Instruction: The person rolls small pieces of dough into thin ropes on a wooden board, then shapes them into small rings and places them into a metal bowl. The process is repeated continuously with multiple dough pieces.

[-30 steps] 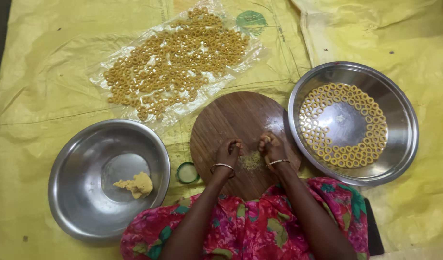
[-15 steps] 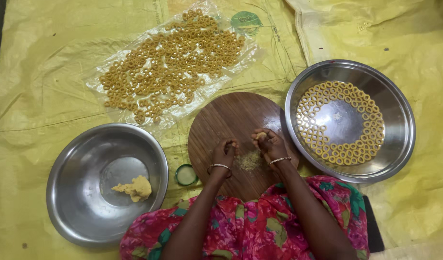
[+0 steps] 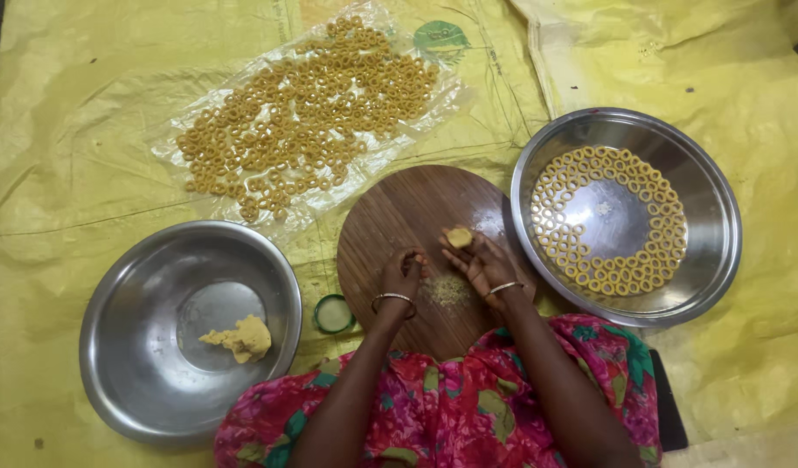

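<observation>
From my feed I see both hands over a round wooden board (image 3: 408, 217) at the centre of the frame, just above the lap of a pink floral garment (image 3: 451, 416). My right hand (image 3: 484, 264) lies palm up at the board's right side, fingers loosely spread and slightly curled, and a small lump of yellow dough (image 3: 459, 237) sits on the fingertips. My left hand (image 3: 404, 270) rests on the board just beside it, fingers curled in together against the wood; I cannot tell whether they pinch anything. Each wrist wears a thin metal bangle. Between the two hands, on the board's lower part, lies a patch of pale crumbs (image 3: 449, 290). To the right of the board, touching or nearly touching its edge, stands a steel bowl (image 3: 715, 217) with small dough rings (image 3: 590, 269) ranged in rows round its inner wall. At lower left stands a second steel bowl (image 3: 122, 381) holding a larger lump of the same dough (image 3: 243, 338) near its middle. Between that bowl and the board lies a small green-rimmed round lid (image 3: 334, 314). In the upper left of the frame a clear plastic sheet (image 3: 178, 156) carries a wide scatter of finished rings (image 3: 304, 121). Everything rests on a yellow woven ground sheet (image 3: 87, 104).
</observation>
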